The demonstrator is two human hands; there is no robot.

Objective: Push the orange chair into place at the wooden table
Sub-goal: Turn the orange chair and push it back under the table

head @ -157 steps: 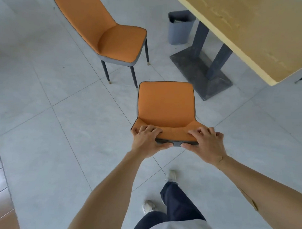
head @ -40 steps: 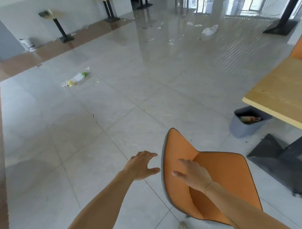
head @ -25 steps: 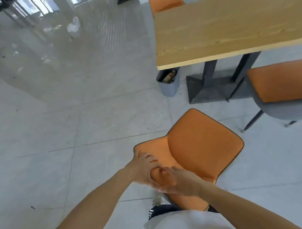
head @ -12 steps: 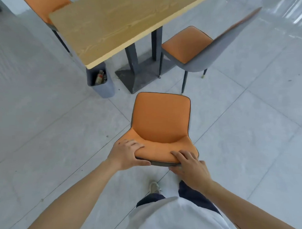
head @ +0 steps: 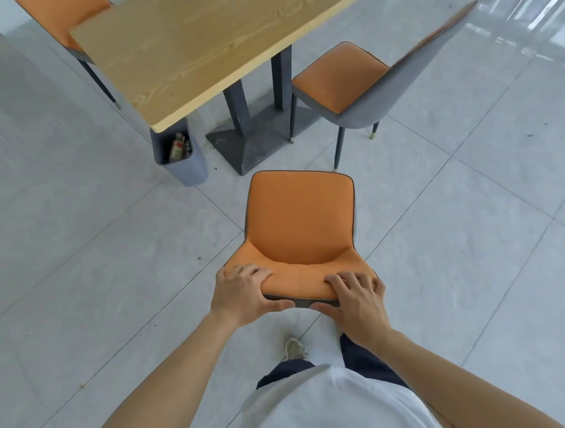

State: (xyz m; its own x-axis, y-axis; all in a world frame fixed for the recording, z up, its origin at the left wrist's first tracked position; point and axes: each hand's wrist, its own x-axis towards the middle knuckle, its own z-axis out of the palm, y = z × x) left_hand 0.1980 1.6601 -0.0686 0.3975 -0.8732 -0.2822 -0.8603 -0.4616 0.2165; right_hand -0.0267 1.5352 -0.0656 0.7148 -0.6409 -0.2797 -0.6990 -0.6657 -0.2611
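Note:
An orange chair (head: 299, 219) with a grey shell stands on the tiled floor right in front of me, its seat facing the wooden table (head: 198, 47). My left hand (head: 242, 295) grips the left end of the backrest's top edge. My right hand (head: 357, 297) grips the right end, fingers over the orange front and thumb on the grey back. The chair's front edge lies short of the table's dark base (head: 256, 141). The chair's legs are hidden beneath the seat.
A second orange chair (head: 340, 80) stands to the right of the table base, seat toward it. A third chair (head: 66, 16) shows at the table's far left. A grey bin (head: 181, 159) with rubbish sits under the table's near corner.
Both hands left the chair and took the backrest top again; over the last half second the right hand shifted up onto the edge. The view swung round to face the table.

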